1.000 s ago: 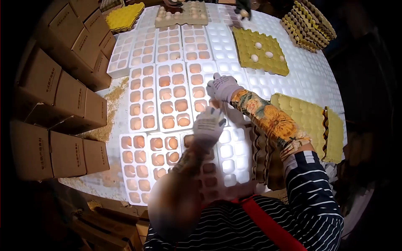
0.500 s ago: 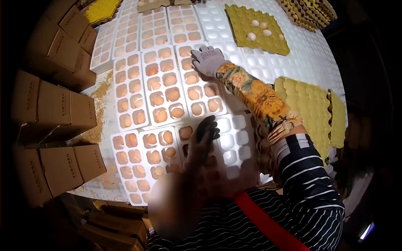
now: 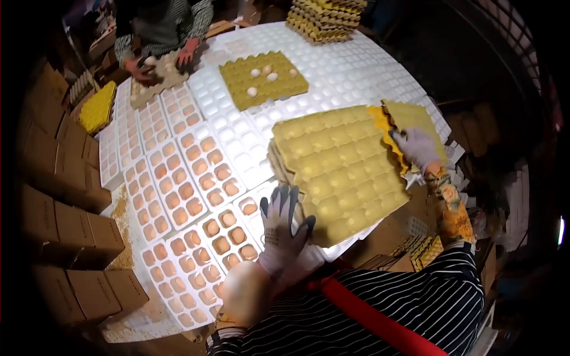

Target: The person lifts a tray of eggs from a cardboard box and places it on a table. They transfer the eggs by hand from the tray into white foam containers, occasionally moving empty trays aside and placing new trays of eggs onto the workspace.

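Note:
My left hand (image 3: 281,228), in a grey-palmed work glove, is open with spread fingers at the left edge of a stack of yellowish egg trays (image 3: 347,172). Across the stack, my gloved right hand (image 3: 417,148) has its fingers curled at the right edge, on a bright yellow tray edge (image 3: 392,137). Another yellowish tray (image 3: 423,118) lies just beyond that hand. To the left of my left hand are white foam egg trays (image 3: 207,243) with brown eggs (image 3: 236,235) in their cells.
A yellowish tray (image 3: 240,71) holding several eggs lies further back. A co-worker's hands (image 3: 189,51) are at a cardboard egg tray (image 3: 160,80) at the far left. Cardboard boxes (image 3: 83,234) line the left side. A tray stack (image 3: 325,21) stands at the back.
The view has swung right. My right hand has moved from the foam egg trays to the yellowish stack's right edge; my left hand is now at its left edge. A co-worker has come into view.

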